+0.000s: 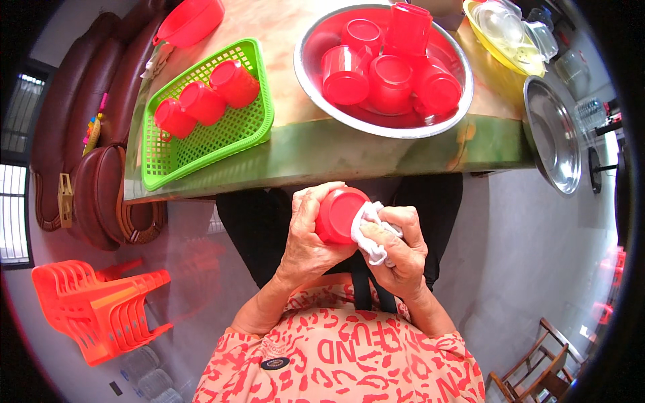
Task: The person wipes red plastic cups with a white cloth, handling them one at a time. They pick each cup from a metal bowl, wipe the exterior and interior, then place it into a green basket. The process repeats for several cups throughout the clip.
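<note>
Just past the table's near edge, over my lap, my left hand point(307, 232) is wrapped round a red plastic mug point(340, 213), its round base turned up toward me. A bunched white cloth point(373, 236) is pinched in my right hand point(400, 248) and presses against the mug's right side. Ahead to the left, a green slotted basket point(201, 153) holds three red mugs point(203, 103) in a row, lying tilted. Ahead to the right stands a wide metal basin point(403, 129) with several more red mugs point(391, 75) heaped in it, mostly bottom up.
A red basin point(191, 21) sits at the table's far left. On the right are a yellow basket point(505, 54) of clear plastic ware and a metal bowl point(554, 138) at the table's edge. Orange stacked chairs point(101, 309) and a brown sofa point(80, 87) stand left, a wooden chair point(541, 363) lower right.
</note>
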Demonstrator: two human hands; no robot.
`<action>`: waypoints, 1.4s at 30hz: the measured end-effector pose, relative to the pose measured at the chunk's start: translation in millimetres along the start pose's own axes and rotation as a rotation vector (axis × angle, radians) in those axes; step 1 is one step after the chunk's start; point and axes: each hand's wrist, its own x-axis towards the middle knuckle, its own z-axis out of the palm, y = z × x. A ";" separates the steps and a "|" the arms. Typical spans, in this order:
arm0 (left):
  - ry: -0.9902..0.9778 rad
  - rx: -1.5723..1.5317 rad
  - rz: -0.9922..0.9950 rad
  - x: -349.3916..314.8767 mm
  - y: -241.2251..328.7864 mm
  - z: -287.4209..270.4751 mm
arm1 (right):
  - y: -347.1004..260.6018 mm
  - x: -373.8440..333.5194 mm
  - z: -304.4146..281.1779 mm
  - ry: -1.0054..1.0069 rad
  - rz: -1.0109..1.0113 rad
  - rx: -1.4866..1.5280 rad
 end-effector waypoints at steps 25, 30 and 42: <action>-0.041 0.053 0.173 -8.1 0.8 3.1 | -0.7 41.7 1.2 -0.114 -0.131 -0.169; -0.055 0.098 0.226 -4.5 0.2 2.8 | 4.5 31.7 -4.7 -0.131 0.066 -0.094; -0.065 -0.730 -0.366 -2.1 -4.9 2.0 | -7.6 -4.3 6.7 0.065 -0.092 -0.010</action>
